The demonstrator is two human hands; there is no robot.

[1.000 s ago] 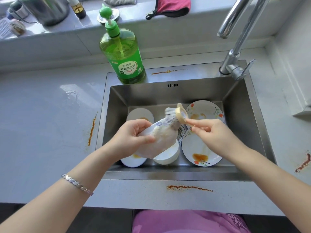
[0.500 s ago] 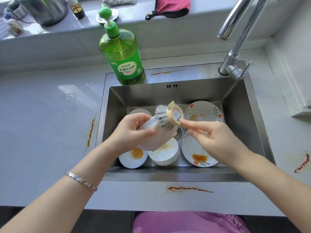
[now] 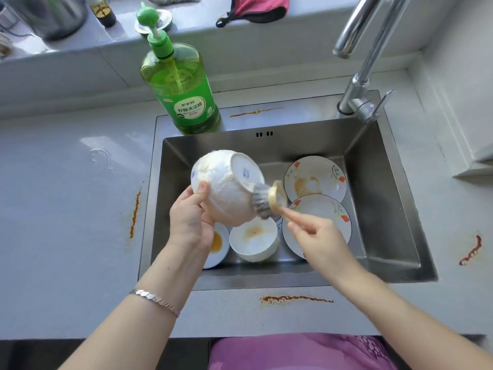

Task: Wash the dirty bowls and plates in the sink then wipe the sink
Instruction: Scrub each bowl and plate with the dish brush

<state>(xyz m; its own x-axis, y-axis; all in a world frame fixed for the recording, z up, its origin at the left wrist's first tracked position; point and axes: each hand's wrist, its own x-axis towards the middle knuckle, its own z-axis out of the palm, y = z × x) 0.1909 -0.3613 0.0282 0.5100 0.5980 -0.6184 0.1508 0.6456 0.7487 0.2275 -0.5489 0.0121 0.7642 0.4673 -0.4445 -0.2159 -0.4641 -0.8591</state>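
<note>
Above the sink [image 3: 386, 209], the left hand [image 3: 190, 217] gripped the soapy upturned bowl [image 3: 226, 198] by its rim; the right hand [image 3: 317, 241] pinched the dish brush [image 3: 266, 200] against it. Likely slick and breakable; a rim hold suited it.

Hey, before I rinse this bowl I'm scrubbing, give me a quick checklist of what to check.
1. Left hand grip on the white bowl: ok, held above the sink, base toward the camera.
2. Brush in the right hand: ok, bristles against the bowl's outside.
3. Outside soaped: ok, suds show.
4. Inside scrubbed: cannot tell, it faces away.
5. Tap running: not ok, no water shows at the spout.
6. Other dishes: not ok; second bowl, small dish, far flowered plate and near flowered plate lie stained in the sink.
</note>
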